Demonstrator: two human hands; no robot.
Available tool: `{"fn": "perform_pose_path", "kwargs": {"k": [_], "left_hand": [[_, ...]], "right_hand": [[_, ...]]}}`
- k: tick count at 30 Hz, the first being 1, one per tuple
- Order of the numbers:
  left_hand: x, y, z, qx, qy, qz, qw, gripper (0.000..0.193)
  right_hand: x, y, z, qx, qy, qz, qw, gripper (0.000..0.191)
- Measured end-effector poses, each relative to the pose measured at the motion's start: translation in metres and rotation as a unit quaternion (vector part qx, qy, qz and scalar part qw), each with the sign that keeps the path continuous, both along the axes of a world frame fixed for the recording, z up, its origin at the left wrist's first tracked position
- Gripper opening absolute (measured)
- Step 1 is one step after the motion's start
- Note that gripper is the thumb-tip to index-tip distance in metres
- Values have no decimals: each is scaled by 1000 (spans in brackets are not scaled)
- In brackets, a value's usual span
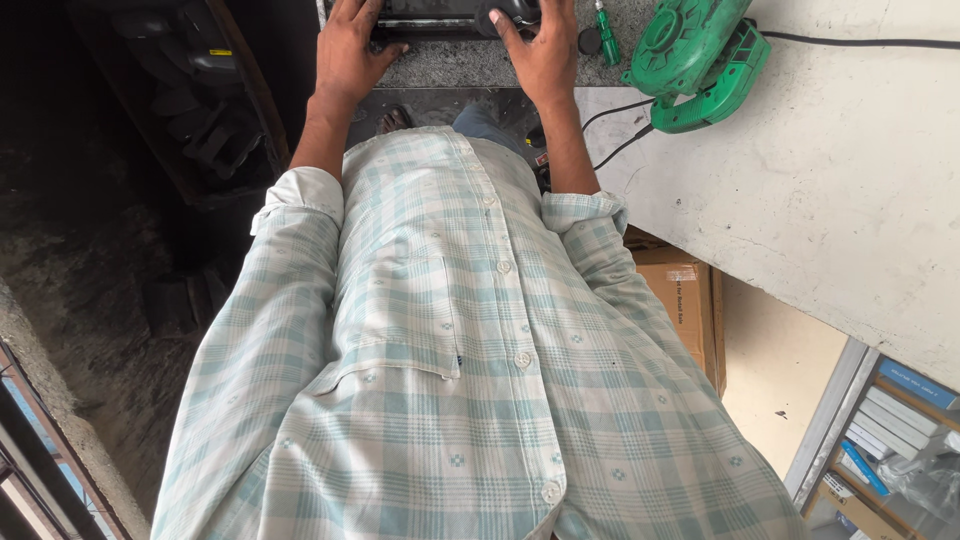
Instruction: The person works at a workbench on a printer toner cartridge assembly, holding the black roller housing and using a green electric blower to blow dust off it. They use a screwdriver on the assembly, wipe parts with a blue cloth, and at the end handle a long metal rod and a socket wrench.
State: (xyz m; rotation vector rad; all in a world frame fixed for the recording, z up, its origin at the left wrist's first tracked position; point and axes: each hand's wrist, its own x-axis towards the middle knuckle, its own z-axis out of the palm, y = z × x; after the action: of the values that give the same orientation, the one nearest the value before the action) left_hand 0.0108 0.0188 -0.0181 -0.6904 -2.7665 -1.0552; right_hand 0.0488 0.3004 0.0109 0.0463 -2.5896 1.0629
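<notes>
Both our hands on dark device (440, 20) at tabletop (800, 150) edge | L hand (350, 50) fingers spread flat, R hand (540, 50) fingers splayed on it, no clamp | risk: green power tool (700, 60) cord (620, 130) near R wrist, cd snag.

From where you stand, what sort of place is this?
Probably a small repair workshop. A green power saw with its cord lies on a rough worktop, a green-handled screwdriver sits nearby, and both hands rest on a dark device.

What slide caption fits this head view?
Both hands, left hand and right hand, rest on a dark flat device beside a green power tool.
</notes>
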Motion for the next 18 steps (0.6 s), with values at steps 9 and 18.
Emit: {"fn": "perform_pose_path", "kwargs": {"k": [9, 18], "left_hand": [[3, 2, 0, 9, -16, -2, 1000, 74], [5, 5, -1, 6, -34, 1, 999, 72]], "right_hand": [[2, 0, -1, -1, -11, 4, 1000, 52], [1, 0, -3, 32, -46, 5, 998, 47]]}}
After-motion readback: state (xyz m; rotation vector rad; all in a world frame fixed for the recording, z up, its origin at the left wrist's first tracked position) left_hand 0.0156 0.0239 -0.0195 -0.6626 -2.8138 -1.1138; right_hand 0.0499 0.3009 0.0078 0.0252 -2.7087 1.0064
